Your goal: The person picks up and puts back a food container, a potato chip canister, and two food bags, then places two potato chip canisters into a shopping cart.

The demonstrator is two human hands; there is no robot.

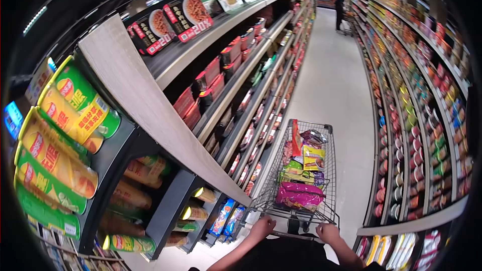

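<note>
A wire shopping cart (330,170) stands in front of me, pointing up the aisle. My left hand (263,226) is closed round the left part of its handle. Toward the handle's right end, my right hand (327,232) is closed on it too. Inside the basket lie several packages: a magenta bag (300,196) nearest me, a yellow packet (314,159) beyond it, green packs (299,175) between them, and a red-orange pack (296,138) upright near the far left. My fingertips are partly hidden under the hands.
Shelves of boxed instant food (193,14) run along the left. Closer on that side, large chip canisters (57,170) fill an end display. Packed shelves (401,120) line the right. Pale floor (335,65) runs between, and a person (341,7) stands with a cart far up the aisle.
</note>
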